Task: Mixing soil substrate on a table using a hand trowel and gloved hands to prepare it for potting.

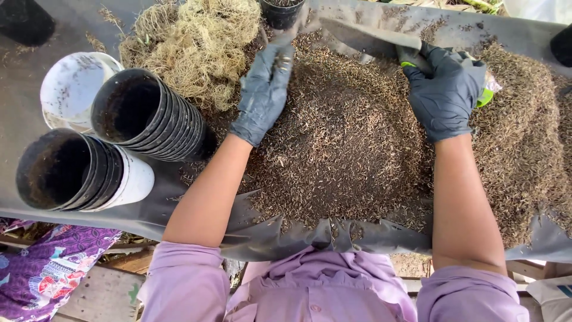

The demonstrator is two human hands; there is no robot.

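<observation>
Both my hands wear dark grey gloves over a big heap of brown husk-and-soil mix (pixel 345 137) spread on a grey sheet (pixel 179 209). My left hand (pixel 264 89) lies flat, fingers together, reaching toward a small black pot (pixel 281 12) at the far edge, with mix on its fingertips. My right hand (pixel 445 89) is closed around the green handle of a metal trowel (pixel 363 37), whose blade points left across the far side of the heap.
Two stacks of black nursery pots lie on their sides at the left (pixel 149 116) (pixel 71 170), the nearer stack inside a white pot. A white bucket (pixel 71 86) sits behind them. A clump of dry straw-coloured roots (pixel 190 48) lies beyond.
</observation>
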